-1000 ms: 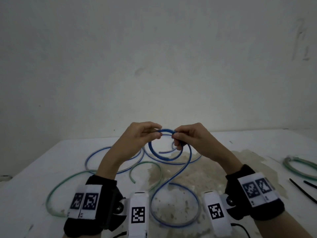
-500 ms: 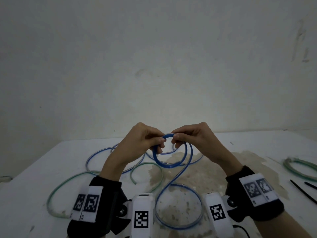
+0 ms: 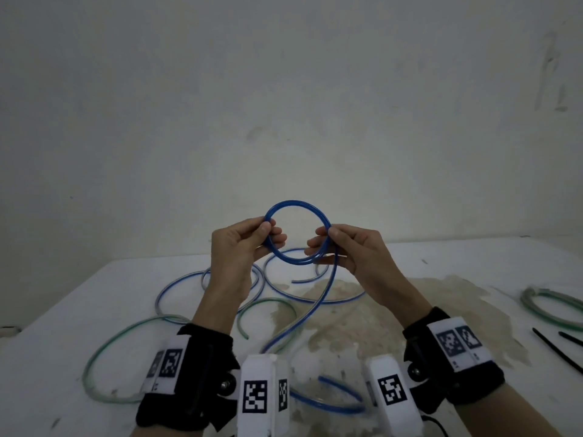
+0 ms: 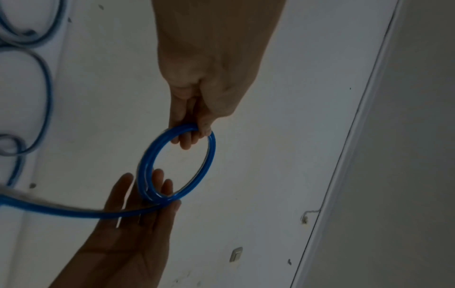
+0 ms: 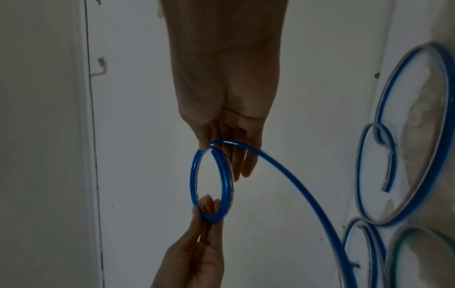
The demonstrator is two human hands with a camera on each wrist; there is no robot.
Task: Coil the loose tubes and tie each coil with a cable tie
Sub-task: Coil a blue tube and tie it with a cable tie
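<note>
The left hand (image 3: 243, 244) pinches the blue tube coil (image 3: 298, 236) on one side; the right hand (image 3: 350, 250) pinches the other side. The coil hangs above the bench (image 3: 94, 298) middle, its tail trailing toward the near edge.

The held tube (image 3: 298, 234) is bright blue, loose tubes (image 3: 104, 351) pale green (one blue-and-clear), cable ties (image 3: 555, 348) black, wristbands (image 3: 454, 354) black with checkered white tags.

From the head we look down; our wrist cameras, close and perhaps dim, share the blue coil (image 3: 298, 236).
</note>
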